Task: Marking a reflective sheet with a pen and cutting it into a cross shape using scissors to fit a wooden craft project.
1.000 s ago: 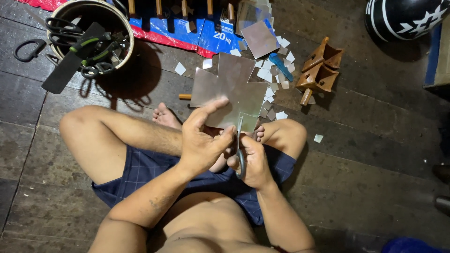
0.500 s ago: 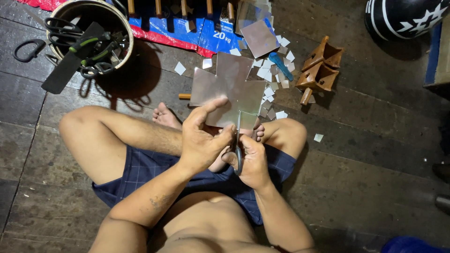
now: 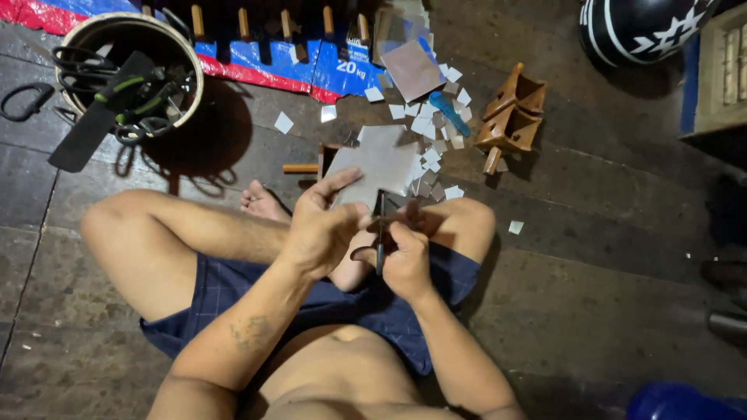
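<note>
I have my left hand [image 3: 323,225] pinching the near edge of the grey metal sheet [image 3: 377,163], held out over my crossed legs, while my right hand [image 3: 405,260] is closed round the scissors [image 3: 380,233], their blades at its edge. I'd keep the sheet taut and level, cutting in short bites.

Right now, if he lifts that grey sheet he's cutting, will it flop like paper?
Probably not: the grey sheet stays flat past the left hand, so it looks stiff. It seems thin and light. The scissors have left many small offcuts, so edges may be sharp.
</note>
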